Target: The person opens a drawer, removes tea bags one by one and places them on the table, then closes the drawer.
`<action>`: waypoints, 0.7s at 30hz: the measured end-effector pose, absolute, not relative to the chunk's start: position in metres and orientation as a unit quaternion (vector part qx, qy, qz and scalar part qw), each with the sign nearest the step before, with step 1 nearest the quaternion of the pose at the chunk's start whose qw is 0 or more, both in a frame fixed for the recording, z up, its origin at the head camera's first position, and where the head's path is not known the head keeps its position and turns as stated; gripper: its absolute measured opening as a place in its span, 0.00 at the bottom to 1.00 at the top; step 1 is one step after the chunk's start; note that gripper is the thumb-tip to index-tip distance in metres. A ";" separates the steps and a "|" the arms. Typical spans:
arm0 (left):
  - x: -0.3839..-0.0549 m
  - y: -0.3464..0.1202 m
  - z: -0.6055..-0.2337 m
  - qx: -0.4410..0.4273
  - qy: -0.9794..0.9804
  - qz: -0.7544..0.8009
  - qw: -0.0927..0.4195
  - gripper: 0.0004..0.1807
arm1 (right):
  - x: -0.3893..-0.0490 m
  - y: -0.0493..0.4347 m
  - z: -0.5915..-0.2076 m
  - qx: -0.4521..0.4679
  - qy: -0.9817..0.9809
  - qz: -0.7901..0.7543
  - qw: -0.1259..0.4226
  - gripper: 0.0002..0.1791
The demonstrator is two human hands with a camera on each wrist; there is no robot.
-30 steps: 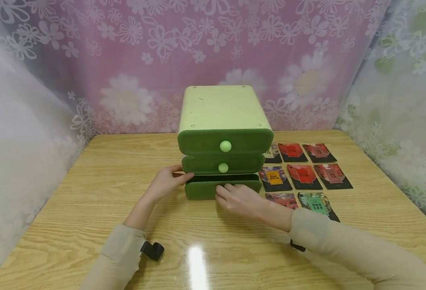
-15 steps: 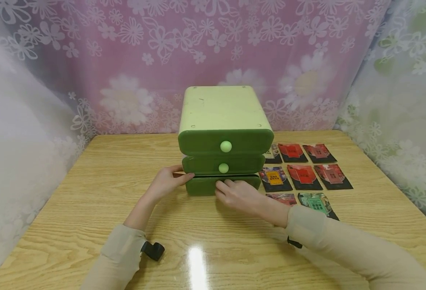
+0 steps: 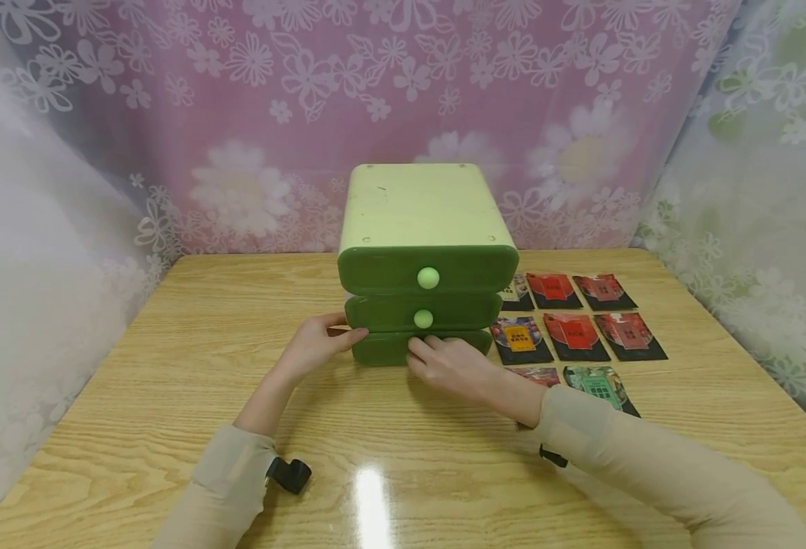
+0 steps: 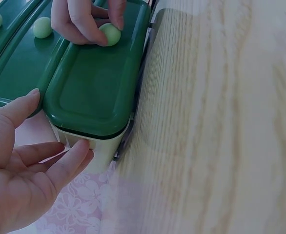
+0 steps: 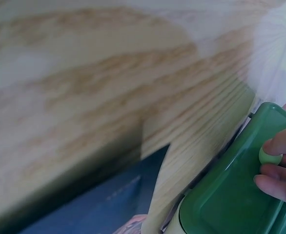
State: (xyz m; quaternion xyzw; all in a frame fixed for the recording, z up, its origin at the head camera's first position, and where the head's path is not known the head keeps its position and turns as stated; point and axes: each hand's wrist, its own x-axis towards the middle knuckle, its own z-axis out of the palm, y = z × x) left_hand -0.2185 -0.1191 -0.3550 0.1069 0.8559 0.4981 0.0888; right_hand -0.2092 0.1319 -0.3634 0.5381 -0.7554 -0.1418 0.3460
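Observation:
A small cabinet (image 3: 423, 206) with a cream shell and three green drawers stands mid-table. My right hand (image 3: 454, 370) pinches the round pale-green knob (image 5: 270, 157) of the bottom drawer (image 3: 380, 351); in the head view the fingers cover this knob. The drawer's front lies nearly flush against the shell. At the cabinet's left side, my left hand (image 3: 313, 347) steadies it with fairly straight fingers, the fingertips on the cream side wall (image 4: 104, 153) and the thumb at the edge of the middle drawer (image 4: 26, 73). The top drawer (image 3: 382, 271) is closed.
Several flat sachets lie in rows right of the cabinet, among them a red one (image 3: 573, 335), an orange-labelled one (image 3: 521, 341) and a green one (image 3: 598, 387). The right forearm passes close to the front sachets. A floral curtain (image 3: 293, 130) hangs behind the wooden table (image 3: 203, 366).
The bottom drawer has slid inward, and the dark gap above its front has closed. My right hand moved with it, slightly away from me. My left hand has stayed in place.

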 end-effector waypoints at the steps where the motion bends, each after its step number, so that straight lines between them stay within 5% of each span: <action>1: -0.219 -0.119 -0.355 0.106 0.856 0.498 0.089 0.34 | -0.209 0.132 -0.363 0.538 -0.757 -0.140 0.345 0.30; 6: -0.220 -0.119 -0.356 0.106 0.860 0.492 0.086 0.33 | -0.210 0.132 -0.363 0.534 -0.764 -0.140 0.333 0.29; 12: -0.220 -0.119 -0.355 0.122 0.857 0.493 0.085 0.32 | -0.208 0.134 -0.363 0.523 -0.775 -0.132 0.328 0.04; 17: -0.219 -0.124 -0.349 0.122 0.859 0.488 0.094 0.38 | -0.199 0.139 -0.359 0.515 -0.794 -0.047 0.320 0.13; 21: -0.217 -0.134 -0.338 0.087 0.888 0.447 0.071 0.45 | -0.188 0.151 -0.347 0.501 -0.810 0.072 0.296 0.09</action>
